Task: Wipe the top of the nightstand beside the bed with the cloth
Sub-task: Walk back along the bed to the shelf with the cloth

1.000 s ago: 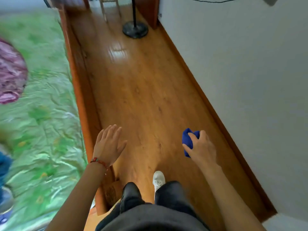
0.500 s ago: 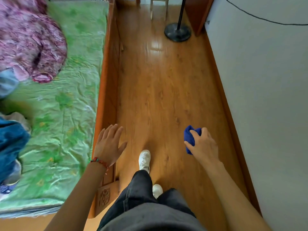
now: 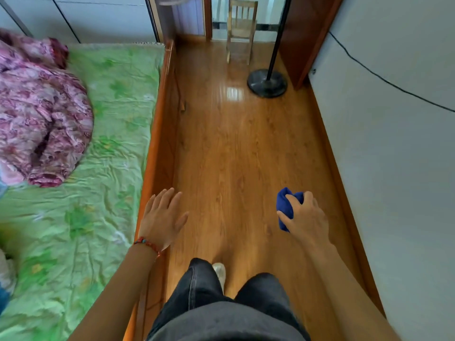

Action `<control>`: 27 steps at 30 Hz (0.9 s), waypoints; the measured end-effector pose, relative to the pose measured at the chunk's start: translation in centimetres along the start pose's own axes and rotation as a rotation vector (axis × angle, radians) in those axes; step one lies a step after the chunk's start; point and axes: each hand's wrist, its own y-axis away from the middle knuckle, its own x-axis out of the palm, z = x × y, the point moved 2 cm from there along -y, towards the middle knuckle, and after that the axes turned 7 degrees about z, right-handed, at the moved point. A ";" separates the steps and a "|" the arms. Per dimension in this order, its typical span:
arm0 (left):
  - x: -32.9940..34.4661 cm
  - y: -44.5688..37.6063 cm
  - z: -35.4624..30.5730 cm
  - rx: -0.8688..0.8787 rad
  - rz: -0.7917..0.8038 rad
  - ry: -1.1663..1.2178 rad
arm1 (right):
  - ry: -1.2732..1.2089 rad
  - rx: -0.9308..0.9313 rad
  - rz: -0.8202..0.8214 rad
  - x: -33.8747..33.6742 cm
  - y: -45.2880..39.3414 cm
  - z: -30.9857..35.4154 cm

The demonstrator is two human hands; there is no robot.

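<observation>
- The blue cloth (image 3: pixel 285 207) is held in the right hand (image 3: pixel 306 219), on the right side of the scene, above the wooden floor (image 3: pixel 234 156).
- The cloth is bunched into a ball. The fingers (image 3: pixel 294 201) are curled over the top of it and the thumb is pressed against its left side.
- The left hand (image 3: pixel 161 217) is held flat, with the fingers straight and a little spread. Nothing is held in it. It is seen over the wooden bed edge (image 3: pixel 154 153).
- The two hands are well apart.
- The cloth looks soft and light. It can likely be squashed, folded and opened with no harm done. It should not break if it is dropped.
- Because it is soft, it can be gripped anywhere. For wiping, it is best opened out a little, so a flat part can be pressed down under the palm and fingers.
- It is probably not slippery, so a gentle grip should be enough.
- No nightstand can be seen here. Only the bed with the green sheet (image 3: pixel 98 143) on the left, a pink blanket (image 3: pixel 39 124) at the far left, a small chair (image 3: pixel 241 28) and a black fan stand (image 3: pixel 267 82) far away, and a grey wall (image 3: pixel 394 143) on the right can be seen.
- The wiping is judged not to be started yet. The nightstand must be found first.
</observation>
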 end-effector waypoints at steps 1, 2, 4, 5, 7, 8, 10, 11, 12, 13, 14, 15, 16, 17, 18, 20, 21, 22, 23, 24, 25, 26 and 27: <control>-0.5 -1.9 0.1 0.006 -0.003 0.001 | -0.003 0.000 -0.004 -0.4 -1.8 -0.1; -1.0 -3.8 0.1 0.008 0.002 0.000 | -0.005 0.003 -0.012 -0.7 -3.6 -0.2; -2.0 -7.6 -0.1 0.012 -0.006 -0.008 | -0.015 0.019 -0.026 -1.3 -7.3 -0.8; -2.5 -9.5 -0.3 0.016 -0.008 -0.017 | -0.021 0.023 -0.031 -1.6 -9.2 -1.0; -3.0 -13.5 -0.7 0.027 0.001 -0.044 | -0.024 0.012 -0.041 -1.9 -13.3 -1.4; -3.3 -15.6 -0.8 0.031 0.002 -0.051 | -0.019 0.000 -0.042 -2.1 -15.5 -1.7; -3.8 -20.1 -1.0 0.030 -0.003 -0.056 | -0.004 -0.025 -0.038 -2.3 -20.0 -2.3; -4.1 -22.2 -1.1 0.026 -0.005 -0.061 | -0.003 -0.038 -0.043 -2.5 -22.4 -2.7; -4.4 -24.4 -1.2 0.016 -0.010 -0.060 | -0.006 -0.049 -0.045 -2.7 -24.9 -3.2; -4.7 -26.4 -1.3 0.001 -0.012 -0.053 | -0.012 -0.058 -0.038 -3.0 -27.2 -3.6; -5.1 -28.4 -1.3 -0.021 -0.004 -0.044 | -0.017 -0.067 -0.027 -3.4 -29.6 -4.0; -5.5 -30.4 -1.3 -0.040 -0.015 -0.037 | -0.020 -0.078 -0.020 -3.9 -32.0 -4.4; -6.0 -32.3 -1.3 -0.053 -0.038 -0.036 | -0.021 -0.091 -0.019 -4.4 -34.3 -4.7; -6.6 -34.3 -1.3 -0.061 -0.053 -0.036 | -0.021 -0.104 -0.021 -5.0 -36.6 -5.0; -7.3 -36.1 -1.3 -0.072 -0.060 -0.034 | -0.021 -0.116 -0.027 -5.6 -38.8 -5.2; -8.5 -39.8 -1.2 -0.096 -0.069 -0.019 | -0.019 -0.131 -0.031 -6.7 -43.3 -5.5; -9.1 -41.6 -1.2 -0.103 -0.084 -0.011 | -0.017 -0.131 -0.024 -7.1 -45.4 -5.6; -9.7 -43.3 -1.0 -0.113 -0.101 -0.006 | -0.015 -0.131 -0.016 -7.4 -47.4 -5.6; -10.2 -45.0 -0.8 -0.122 -0.113 -0.004 | -0.012 -0.134 -0.011 -7.5 -49.4 -5.6; -10.8 -46.7 -0.4 -0.131 -0.113 -0.001 | -0.012 -0.135 -0.006 -7.7 -51.5 -5.5; -11.2 -48.5 0.0 -0.137 -0.106 0.006 | -0.010 -0.130 0.000 -7.7 -53.6 -5.4; -11.7 -50.5 0.5 -0.143 -0.095 0.011 | -0.008 -0.124 0.008 -7.8 -55.6 -5.2; -12.0 -52.1 1.1 -0.149 -0.088 0.010 | -0.008 -0.124 0.010 -7.8 -57.4 -5.0</control>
